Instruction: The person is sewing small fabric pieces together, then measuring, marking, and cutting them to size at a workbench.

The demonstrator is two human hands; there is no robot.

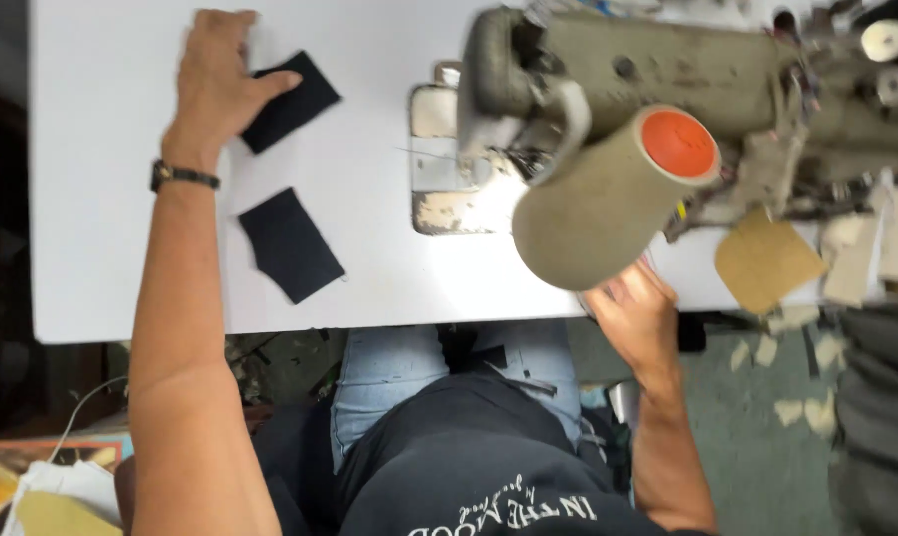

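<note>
My left hand (216,77) rests flat on the white table (101,199) at the far left, with its thumb and fingers on a black fabric piece (295,99). A second black fabric piece (292,244) lies nearer to me, untouched. My right hand (635,316) is at the table's near edge, under a big thread cone with an orange top (618,194); its fingers are partly hidden behind the cone, so what it touches is unclear. An olive-grey sewing machine (667,69) stands at the right, with its metal needle plate (439,164) in the middle.
Tan fabric scraps (766,260) lie on the table's right end, and more are scattered on the floor (791,407). A thread spool (884,40) sits at the top right. Yellow and white cloth (57,496) lies at the bottom left.
</note>
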